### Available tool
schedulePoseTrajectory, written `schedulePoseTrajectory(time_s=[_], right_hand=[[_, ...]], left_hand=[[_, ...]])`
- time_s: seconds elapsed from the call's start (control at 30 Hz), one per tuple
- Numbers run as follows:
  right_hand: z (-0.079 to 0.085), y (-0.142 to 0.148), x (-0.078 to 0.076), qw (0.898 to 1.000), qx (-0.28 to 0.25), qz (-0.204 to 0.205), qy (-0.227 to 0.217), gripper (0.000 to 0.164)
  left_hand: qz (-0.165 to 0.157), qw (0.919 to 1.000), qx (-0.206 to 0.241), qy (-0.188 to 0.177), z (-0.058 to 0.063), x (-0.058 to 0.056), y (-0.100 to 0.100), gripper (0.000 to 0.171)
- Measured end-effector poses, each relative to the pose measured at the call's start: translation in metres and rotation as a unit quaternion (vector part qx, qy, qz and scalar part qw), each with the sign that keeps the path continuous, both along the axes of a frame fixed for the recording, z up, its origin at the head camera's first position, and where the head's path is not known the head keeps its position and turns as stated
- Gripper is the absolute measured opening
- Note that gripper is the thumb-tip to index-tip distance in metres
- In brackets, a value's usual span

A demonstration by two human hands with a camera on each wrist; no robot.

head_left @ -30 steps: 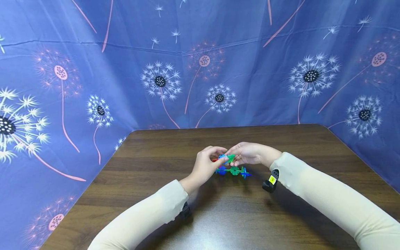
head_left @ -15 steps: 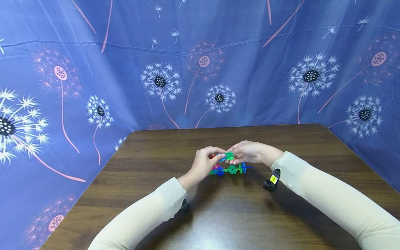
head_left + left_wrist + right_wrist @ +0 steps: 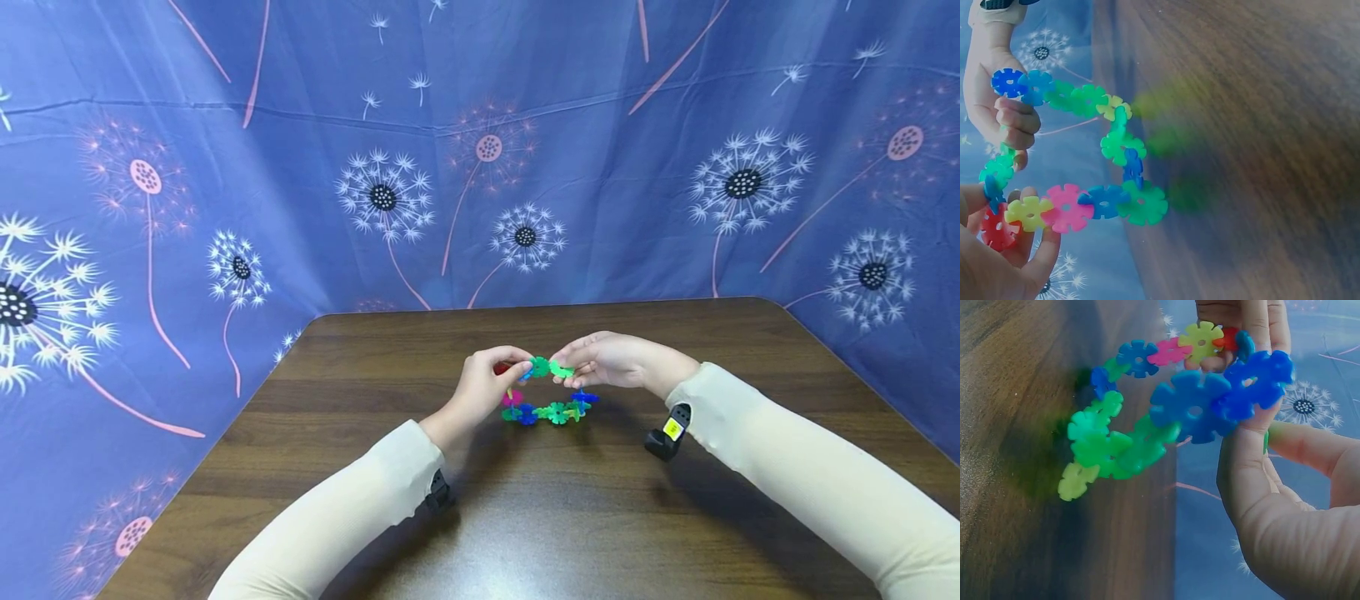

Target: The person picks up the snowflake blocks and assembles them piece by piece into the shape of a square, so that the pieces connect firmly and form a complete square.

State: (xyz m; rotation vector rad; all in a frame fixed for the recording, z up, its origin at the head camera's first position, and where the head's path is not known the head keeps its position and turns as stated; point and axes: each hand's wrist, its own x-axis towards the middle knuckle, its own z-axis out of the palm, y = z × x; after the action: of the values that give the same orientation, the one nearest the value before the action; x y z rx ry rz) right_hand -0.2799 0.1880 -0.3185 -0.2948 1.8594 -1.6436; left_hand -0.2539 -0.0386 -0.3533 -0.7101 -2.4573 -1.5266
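A chain of several flower-shaped plastic discs (image 3: 557,413), in green, blue, pink, yellow and red, hangs in a loop between my two hands above the table. My left hand (image 3: 480,385) pinches the chain near a red disc (image 3: 1000,227) and a small blue one. Opposite it, my right hand (image 3: 618,362) pinches a light green disc (image 3: 561,369) between thumb and fingers. Another green disc (image 3: 540,367) sits between the hands; whether it is joined to the light green one I cannot tell. Two blue discs (image 3: 1195,407) hang by the right fingers in the right wrist view.
Below the hands lies a dark brown wooden table (image 3: 570,517) with rounded far corners. Behind it hangs a blue cloth (image 3: 615,167) printed with dandelions. Black wrist cameras (image 3: 666,433) sit under both sleeves.
My right hand has moved right, away from the left one, and the light green disc now shows in its fingers. The chain has spread into a wider loop.
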Motion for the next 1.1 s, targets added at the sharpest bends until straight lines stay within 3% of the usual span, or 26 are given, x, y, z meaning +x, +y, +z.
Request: schedulePoseTrajectory(time_s=[0.3, 0.57, 0.8, 1.1], right_hand=[[0.005, 0.001, 0.002, 1.0, -0.006, -0.005, 0.004, 0.02], [0.006, -0.004, 0.006, 0.999, -0.005, -0.033, 0.016, 0.034], [0.004, -0.015, 0.012, 0.997, -0.001, -0.073, 0.025, 0.038], [0.005, -0.027, 0.021, 0.991, -0.031, -0.133, -0.009, 0.037]], left_hand=[[-0.011, 0.9996, -0.007, -0.025, 0.003, -0.001, 0.001, 0.013], [-0.001, 0.9996, -0.003, -0.03, 0.003, -0.001, 0.004, 0.014], [0.021, 0.9992, 0.024, -0.026, 0.003, 0.001, 0.008, 0.013], [0.064, 0.9977, 0.021, -0.005, 0.001, 0.004, 0.013, 0.011]])
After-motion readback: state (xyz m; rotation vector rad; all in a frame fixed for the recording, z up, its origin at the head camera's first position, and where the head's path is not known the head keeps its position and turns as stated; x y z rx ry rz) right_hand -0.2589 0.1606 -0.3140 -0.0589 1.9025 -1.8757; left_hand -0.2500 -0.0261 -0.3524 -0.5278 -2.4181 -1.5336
